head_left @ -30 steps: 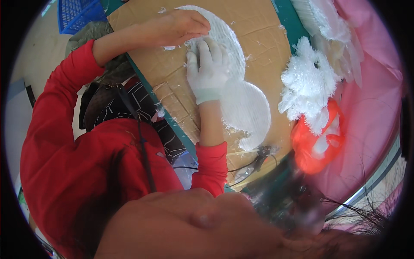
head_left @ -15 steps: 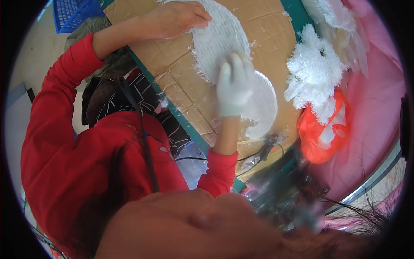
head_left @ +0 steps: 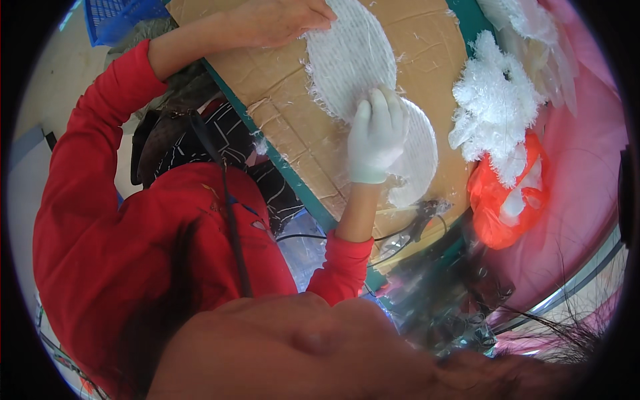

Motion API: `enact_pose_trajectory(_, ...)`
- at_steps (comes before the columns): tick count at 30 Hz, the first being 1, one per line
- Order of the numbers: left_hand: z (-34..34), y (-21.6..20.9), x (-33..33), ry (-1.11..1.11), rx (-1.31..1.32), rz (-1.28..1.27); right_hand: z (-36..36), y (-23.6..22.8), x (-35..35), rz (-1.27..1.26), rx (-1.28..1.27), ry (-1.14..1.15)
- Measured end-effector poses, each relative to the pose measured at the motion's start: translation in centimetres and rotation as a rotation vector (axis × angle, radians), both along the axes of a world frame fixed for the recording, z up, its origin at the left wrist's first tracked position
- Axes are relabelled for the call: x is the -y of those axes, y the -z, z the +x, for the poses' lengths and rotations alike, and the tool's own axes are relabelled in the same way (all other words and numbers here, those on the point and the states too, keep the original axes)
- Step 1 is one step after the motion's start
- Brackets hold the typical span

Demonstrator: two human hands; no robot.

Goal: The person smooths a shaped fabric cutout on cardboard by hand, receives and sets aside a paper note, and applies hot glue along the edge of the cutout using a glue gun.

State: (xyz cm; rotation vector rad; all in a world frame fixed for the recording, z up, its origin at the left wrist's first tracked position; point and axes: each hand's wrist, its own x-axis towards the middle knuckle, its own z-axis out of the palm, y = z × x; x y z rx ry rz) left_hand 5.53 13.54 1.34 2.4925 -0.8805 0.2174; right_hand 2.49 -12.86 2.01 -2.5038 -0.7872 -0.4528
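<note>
A curvy piece of white plush fabric [head_left: 352,57], its finely ribbed backing up and its edges fringed, lies on a brown cardboard sheet [head_left: 283,137]. My bare left hand [head_left: 283,21] is at the fabric's far left edge, fingers together and closed on that edge. In a white glove, my right hand [head_left: 379,137] rests at the narrow waist between the fabric's two rounded lobes. Its fingers are bent and closed against the fabric there; the thumb side faces left. What lies under the gloved palm is hidden.
Fluffy white fabric [head_left: 497,100] lies right of the cardboard, beside a red plastic bag [head_left: 510,200] on pink cloth [head_left: 573,180]. A black clip with a cable [head_left: 423,220] sits at the near cardboard edge. A blue plastic basket [head_left: 123,20] stands at upper left.
My gloved right hand, blurred by motion before, is now sharp at the fabric's waist. My left hand keeps to the fabric's edge. The whole view has shifted slightly.
</note>
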Motion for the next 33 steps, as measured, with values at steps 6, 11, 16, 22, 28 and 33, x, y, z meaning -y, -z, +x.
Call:
enact_pose_trajectory(6, 0.1, 0.1, 0.0, 0.009, 0.019, -0.011, 0.3, 1.4, -1.7, -0.013, -0.051, -0.043)
enact_pose_trajectory(11, -0.9, -1.4, 1.1, -0.085, -0.085, -0.064, 0.5, 2.2, -1.7, -0.001, -0.052, -0.021)
enact_pose_trajectory(16, -1.6, -1.4, 2.1, -0.214, -0.052, 0.032, 0.0, 2.2, -2.6, -0.039, -0.051, 0.049)
enact_pose_trajectory(22, -1.5, -1.8, 2.0, -0.210, -0.086, -0.004, -0.2, 1.9, -2.8, -0.097, -0.036, 0.064)
enact_pose_trajectory(28, -1.8, 0.0, 1.8, -0.213, -0.121, 0.008, -0.3, 1.3, -2.3, -0.069, -0.078, 0.027)
enact_pose_trajectory(33, -2.0, -0.3, 1.6, -0.195, -0.102, 0.034, 0.0, 0.7, -2.0, -0.011, -0.139, -0.029)
